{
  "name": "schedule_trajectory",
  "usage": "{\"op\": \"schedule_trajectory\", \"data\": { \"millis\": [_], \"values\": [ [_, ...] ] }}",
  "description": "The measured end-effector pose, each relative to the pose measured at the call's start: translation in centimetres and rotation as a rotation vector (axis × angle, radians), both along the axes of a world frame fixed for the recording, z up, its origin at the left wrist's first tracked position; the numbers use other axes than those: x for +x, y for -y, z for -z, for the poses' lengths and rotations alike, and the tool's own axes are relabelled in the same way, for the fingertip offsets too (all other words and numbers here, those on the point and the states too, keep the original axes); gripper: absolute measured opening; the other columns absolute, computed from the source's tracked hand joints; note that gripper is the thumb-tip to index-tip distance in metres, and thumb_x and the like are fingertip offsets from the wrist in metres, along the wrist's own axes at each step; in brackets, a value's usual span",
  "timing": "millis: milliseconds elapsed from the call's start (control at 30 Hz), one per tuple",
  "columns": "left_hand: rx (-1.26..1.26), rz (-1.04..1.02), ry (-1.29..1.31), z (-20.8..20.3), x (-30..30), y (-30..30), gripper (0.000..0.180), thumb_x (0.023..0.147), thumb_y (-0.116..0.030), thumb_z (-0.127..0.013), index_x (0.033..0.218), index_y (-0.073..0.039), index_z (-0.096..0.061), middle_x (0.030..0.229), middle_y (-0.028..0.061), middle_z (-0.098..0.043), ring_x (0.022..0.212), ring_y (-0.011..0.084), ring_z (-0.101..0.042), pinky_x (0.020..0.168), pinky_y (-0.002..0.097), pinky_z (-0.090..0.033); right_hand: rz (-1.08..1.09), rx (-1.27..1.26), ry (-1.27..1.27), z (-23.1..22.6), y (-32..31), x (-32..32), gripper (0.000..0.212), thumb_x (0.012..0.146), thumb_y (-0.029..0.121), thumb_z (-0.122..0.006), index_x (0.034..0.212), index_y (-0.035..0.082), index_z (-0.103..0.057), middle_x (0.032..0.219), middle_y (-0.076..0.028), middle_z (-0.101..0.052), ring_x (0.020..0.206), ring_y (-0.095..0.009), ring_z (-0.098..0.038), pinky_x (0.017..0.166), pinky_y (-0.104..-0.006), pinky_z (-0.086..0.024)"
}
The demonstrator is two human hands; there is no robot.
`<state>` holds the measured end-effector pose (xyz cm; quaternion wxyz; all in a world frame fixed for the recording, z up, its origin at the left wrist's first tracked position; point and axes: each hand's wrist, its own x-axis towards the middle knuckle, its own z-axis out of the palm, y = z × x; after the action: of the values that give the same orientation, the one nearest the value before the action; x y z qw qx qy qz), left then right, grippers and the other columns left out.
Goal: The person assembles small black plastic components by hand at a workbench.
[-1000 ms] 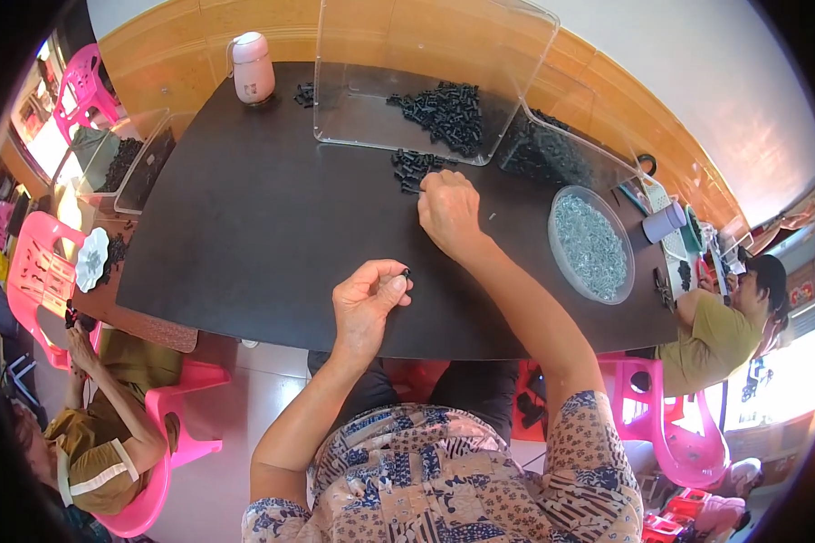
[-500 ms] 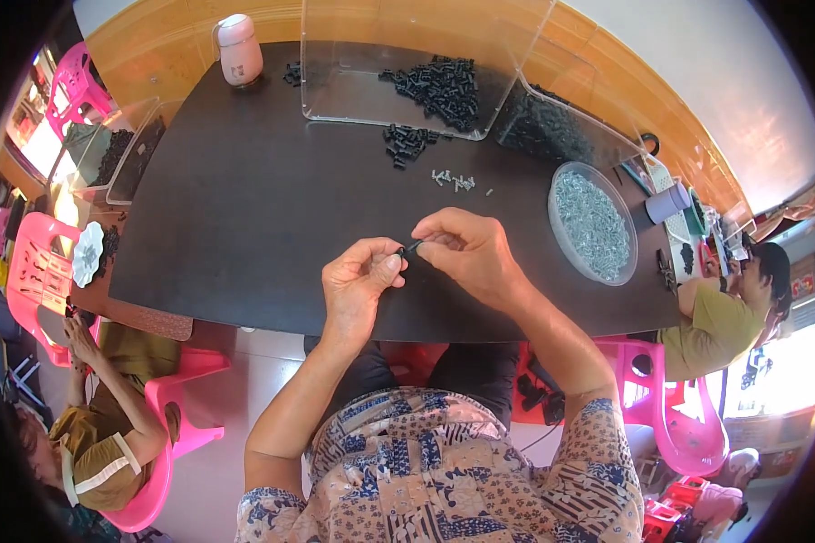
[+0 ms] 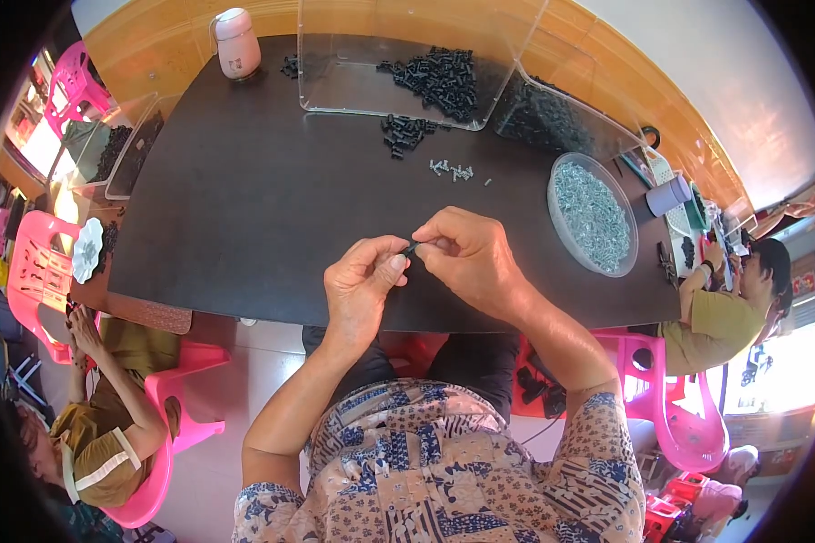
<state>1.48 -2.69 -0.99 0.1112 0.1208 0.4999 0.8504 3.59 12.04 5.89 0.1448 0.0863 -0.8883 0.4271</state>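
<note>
Since the frame a second ago, the right hand has come back from beside the black pile to meet the left hand, uncovering a loose cluster of silvery pieces on the desk. On my feed, both hands pinch a small black piece between thumb and fingertips, above the near part of the desk; I can't tell whether it is one part or two. Holding it centrally from both sides probably gives steadiness and a clear line of sight. I'd guess the clear bin is tipped, mouth forward, to make the black pile just outside it easy to reach. Off to the right, the round tub likely keeps its many silvery bits apart from the black ones. For writing, I find only a dark mark on the pink flask, too small to read.
</note>
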Motion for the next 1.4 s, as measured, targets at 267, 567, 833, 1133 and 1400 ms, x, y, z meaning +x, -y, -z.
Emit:
{"op": "schedule_trajectory", "data": {
  "millis": [267, 567, 833, 1133, 1400],
  "values": [
    [-0.323, -0.183, -0.367, 0.2, 0.7, -0.2, 0.012, 0.082, 0.002, -0.062, 0.094, 0.003, -0.062, 0.076, 0.0041, -0.055, 0.064, 0.0098, -0.052, 0.057, 0.0226, -0.042, 0.025, 0.128, -0.035, 0.0, 0.3, 0.5, 0.009, 0.072, 0.0, -0.065, 0.078, -0.003, -0.059, 0.061, -0.009, -0.057, 0.054, -0.013, -0.055, 0.049, -0.0271, -0.043],
    [-0.137, -0.12, -0.185, -0.1, 1.6, -0.3, 0.011, 0.082, 0.004, -0.061, 0.093, 0.004, -0.062, 0.077, 0.0044, -0.055, 0.063, 0.0089, -0.051, 0.055, 0.0217, -0.042, 0.063, 0.102, -0.023, 0.4, 0.9, 1.7, 0.01, 0.073, 0.002, -0.065, 0.081, -0.003, -0.06, 0.062, -0.007, -0.057, 0.054, -0.01, -0.054, 0.049, -0.0252, -0.043],
    [-0.246, -0.101, -0.276, -1.9, 2.2, 0.3, 0.012, 0.082, 0.006, -0.06, 0.093, 0.003, -0.063, 0.076, 0.0042, -0.055, 0.063, 0.009, -0.051, 0.055, 0.0213, -0.042, 0.067, -0.011, 0.081, -1.3, 0.4, 2.8, 0.012, 0.075, 0.003, -0.066, 0.085, -0.002, -0.06, 0.064, -0.005, -0.057, 0.055, -0.008, -0.051, 0.05, -0.0243, -0.042],
    [-0.396, -0.087, -0.436, -2.1, 2.4, 0.2, 0.012, 0.083, 0.001, -0.062, 0.094, 0.005, -0.063, 0.082, 0.0042, -0.056, 0.069, 0.009, -0.052, 0.06, 0.0202, -0.043, 0.062, -0.02, 0.021, -1.1, 0.3, 3.7, 0.01, 0.071, 0.002, -0.065, 0.074, -0.002, -0.056, 0.063, -0.011, -0.059, 0.056, -0.018, -0.058, 0.051, -0.0302, -0.045],
    [-0.254, 0.021, -0.229, -1.8, 2.5, 0.3, 0.013, 0.084, -0.001, -0.061, 0.095, 0.005, -0.064, 0.083, 0.0047, -0.057, 0.07, 0.0089, -0.053, 0.061, 0.0198, -0.045, 0.045, -0.275, 0.282, -0.5, -0.6, 3.5, 0.011, 0.076, 0.005, -0.067, 0.083, -0.002, -0.064, 0.068, 0.0, -0.061, 0.06, -0.004, -0.053, 0.053, -0.0189, -0.042]
  ]
}}
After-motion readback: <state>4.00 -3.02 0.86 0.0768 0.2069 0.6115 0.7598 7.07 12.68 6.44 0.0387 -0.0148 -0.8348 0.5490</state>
